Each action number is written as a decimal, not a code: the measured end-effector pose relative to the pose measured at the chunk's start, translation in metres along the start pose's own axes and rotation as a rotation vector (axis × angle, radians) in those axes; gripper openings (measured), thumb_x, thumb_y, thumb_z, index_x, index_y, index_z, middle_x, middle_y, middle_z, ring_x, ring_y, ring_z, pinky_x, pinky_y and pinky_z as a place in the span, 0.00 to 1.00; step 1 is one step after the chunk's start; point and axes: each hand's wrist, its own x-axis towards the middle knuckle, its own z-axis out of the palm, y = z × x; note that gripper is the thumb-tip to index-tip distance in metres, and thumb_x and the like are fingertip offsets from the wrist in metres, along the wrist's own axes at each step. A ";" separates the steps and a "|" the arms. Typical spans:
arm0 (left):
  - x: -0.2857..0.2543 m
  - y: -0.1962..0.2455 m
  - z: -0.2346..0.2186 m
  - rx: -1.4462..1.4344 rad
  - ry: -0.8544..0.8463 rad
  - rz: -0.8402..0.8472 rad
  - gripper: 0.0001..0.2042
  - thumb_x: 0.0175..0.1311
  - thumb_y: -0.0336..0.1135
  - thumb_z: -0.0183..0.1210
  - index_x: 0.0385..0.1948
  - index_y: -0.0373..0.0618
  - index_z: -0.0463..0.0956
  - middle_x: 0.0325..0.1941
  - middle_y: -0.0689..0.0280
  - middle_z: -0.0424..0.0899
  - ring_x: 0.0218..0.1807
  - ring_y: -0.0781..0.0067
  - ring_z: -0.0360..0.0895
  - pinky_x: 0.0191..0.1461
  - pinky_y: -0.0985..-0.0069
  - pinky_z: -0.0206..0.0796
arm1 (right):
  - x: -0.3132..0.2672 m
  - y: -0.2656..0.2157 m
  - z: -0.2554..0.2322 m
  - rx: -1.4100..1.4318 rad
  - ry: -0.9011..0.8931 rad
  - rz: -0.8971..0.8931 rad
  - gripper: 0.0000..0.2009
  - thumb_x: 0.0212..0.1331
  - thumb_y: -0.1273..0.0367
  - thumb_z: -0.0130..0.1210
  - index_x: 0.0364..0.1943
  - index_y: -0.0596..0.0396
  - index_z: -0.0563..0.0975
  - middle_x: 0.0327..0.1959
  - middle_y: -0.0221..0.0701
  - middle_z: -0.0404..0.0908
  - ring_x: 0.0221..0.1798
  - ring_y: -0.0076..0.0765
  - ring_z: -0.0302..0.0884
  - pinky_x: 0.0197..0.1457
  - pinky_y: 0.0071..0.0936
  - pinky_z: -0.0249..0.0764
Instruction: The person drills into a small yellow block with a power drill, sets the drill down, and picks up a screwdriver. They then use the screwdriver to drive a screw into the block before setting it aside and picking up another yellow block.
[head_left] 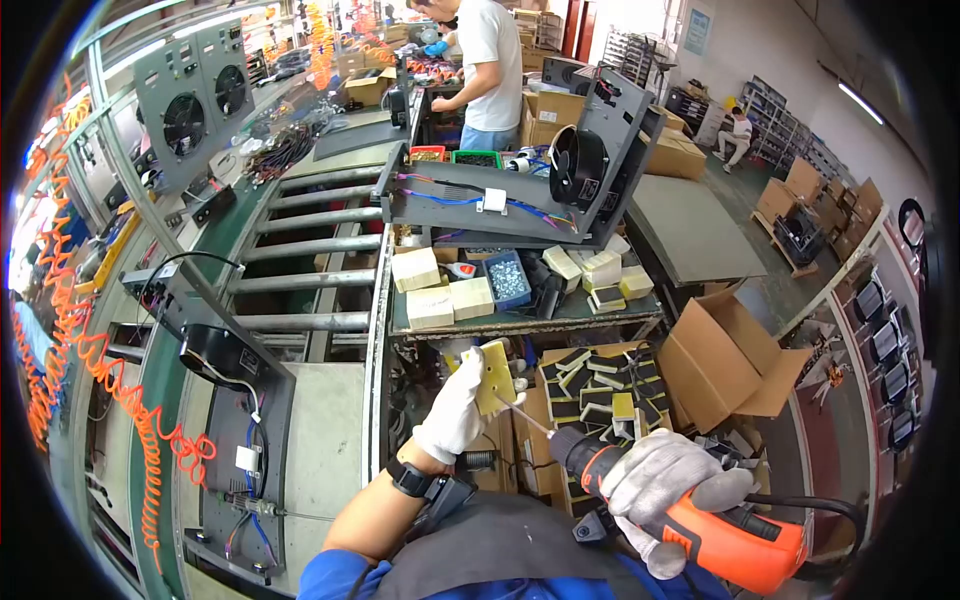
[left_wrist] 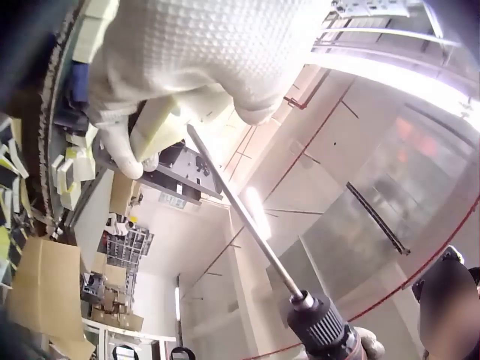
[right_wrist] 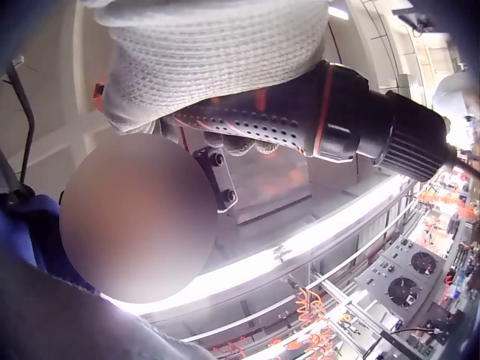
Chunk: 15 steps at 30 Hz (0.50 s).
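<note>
My gloved left hand (head_left: pixel 448 418) holds up a flat yellow block (head_left: pixel 494 378) with small holes in its face, gripped at its left side. In my gloved right hand (head_left: pixel 668 482) is an orange and black power drill (head_left: pixel 745 545), fingers wrapped round its body. Its long thin bit (left_wrist: pixel 244 216) points at the block, the tip right at the face. The left wrist view shows glove fingers bent over the block's edge. From the right wrist, the drill's black chuck (right_wrist: pixel 411 135) sticks out beyond the glove.
Below the hands, a cardboard box (head_left: pixel 530 425) holds many yellow-and-black blocks. An open carton (head_left: pixel 725 355) stands to its right. On the bench ahead are cream blocks (head_left: pixel 430 307), a blue bin (head_left: pixel 507 279) of small metal parts and a grey fan panel (head_left: pixel 470 205). Rollers (head_left: pixel 310 250) run at left.
</note>
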 end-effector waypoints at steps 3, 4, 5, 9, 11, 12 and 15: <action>-0.004 -0.008 0.008 0.016 -0.002 0.012 0.32 0.68 0.58 0.51 0.66 0.46 0.61 0.64 0.61 0.70 0.56 0.60 0.76 0.58 0.60 0.72 | -0.001 -0.005 0.000 -0.067 0.165 0.001 0.36 0.53 0.58 0.68 0.57 0.66 0.61 0.20 0.35 0.78 0.13 0.30 0.76 0.17 0.27 0.79; -0.006 -0.009 0.011 0.060 0.005 0.047 0.32 0.68 0.58 0.51 0.66 0.46 0.61 0.62 0.61 0.71 0.55 0.61 0.76 0.58 0.60 0.72 | 0.000 -0.006 -0.004 -0.062 0.073 0.041 0.36 0.53 0.58 0.68 0.56 0.66 0.61 0.21 0.35 0.78 0.14 0.30 0.76 0.17 0.27 0.79; -0.007 -0.009 0.013 0.102 0.012 0.084 0.32 0.68 0.58 0.51 0.66 0.46 0.61 0.60 0.62 0.72 0.55 0.62 0.76 0.57 0.60 0.73 | 0.001 -0.006 -0.006 -0.057 -0.020 0.081 0.35 0.53 0.58 0.68 0.56 0.66 0.61 0.21 0.35 0.77 0.15 0.29 0.77 0.17 0.27 0.79; -0.009 -0.010 0.014 0.036 0.016 0.082 0.24 0.70 0.52 0.53 0.62 0.50 0.65 0.58 0.71 0.69 0.56 0.76 0.70 0.60 0.60 0.71 | -0.002 -0.002 -0.003 0.102 -0.032 0.054 0.28 0.51 0.59 0.69 0.46 0.61 0.65 0.25 0.38 0.79 0.18 0.32 0.80 0.20 0.31 0.81; -0.007 -0.010 0.015 0.081 0.022 0.074 0.24 0.70 0.50 0.53 0.62 0.50 0.65 0.58 0.71 0.70 0.56 0.76 0.70 0.60 0.60 0.71 | 0.008 -0.017 0.000 -0.016 -0.094 0.168 0.25 0.48 0.63 0.71 0.41 0.59 0.66 0.26 0.40 0.81 0.22 0.40 0.82 0.26 0.40 0.83; -0.006 -0.009 0.015 0.127 0.040 0.065 0.23 0.71 0.49 0.53 0.62 0.50 0.65 0.58 0.71 0.70 0.56 0.76 0.70 0.60 0.61 0.71 | 0.012 -0.023 -0.001 0.012 -0.139 0.242 0.17 0.50 0.68 0.67 0.36 0.61 0.70 0.29 0.45 0.81 0.27 0.45 0.83 0.33 0.44 0.83; -0.005 -0.012 0.006 0.313 0.028 0.051 0.22 0.71 0.47 0.52 0.63 0.51 0.64 0.57 0.69 0.71 0.57 0.74 0.72 0.60 0.61 0.71 | 0.024 -0.037 -0.008 -0.018 -0.289 0.385 0.09 0.51 0.73 0.62 0.33 0.63 0.75 0.34 0.47 0.82 0.35 0.50 0.84 0.43 0.48 0.82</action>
